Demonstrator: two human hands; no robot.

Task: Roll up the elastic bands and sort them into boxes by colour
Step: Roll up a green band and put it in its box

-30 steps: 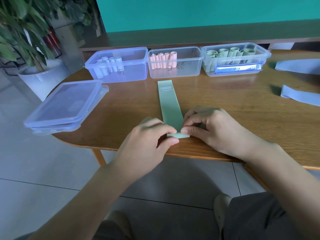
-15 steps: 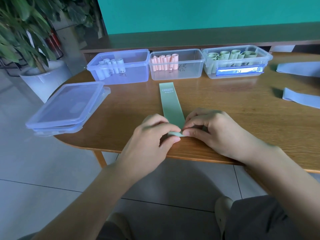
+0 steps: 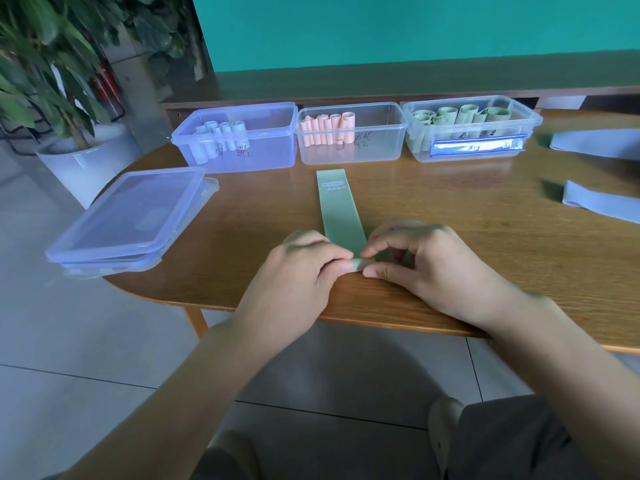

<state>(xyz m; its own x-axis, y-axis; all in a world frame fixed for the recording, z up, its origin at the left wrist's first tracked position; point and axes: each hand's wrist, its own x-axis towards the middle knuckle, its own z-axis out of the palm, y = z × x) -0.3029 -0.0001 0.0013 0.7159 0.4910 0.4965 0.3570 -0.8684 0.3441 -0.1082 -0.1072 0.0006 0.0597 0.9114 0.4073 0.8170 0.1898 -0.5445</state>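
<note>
Hands, left (image 3: 298,268) and right (image 3: 426,265), pinch the rolled near end of one flat pale-green elastic band (image 3: 341,213) on the wooden table (image 3: 485,237) (three clear plastic boxes (image 3: 349,133) behind; two blue bands (image 3: 599,202) right).

A pale green band (image 3: 341,209) lies flat on the worktop (image 3: 485,244), running lengthwise away from the near edge, a small printed label at its far end. Its near end is curled into a small roll. Behind it stand three clear boxes in a row: the left box (image 3: 270,152) holds pale blue rolls, the middle box (image 3: 377,150) pink rolls, the right box (image 3: 519,116) green rolls. Two flat blue bands (image 3: 599,202) lie at the far right.
</note>
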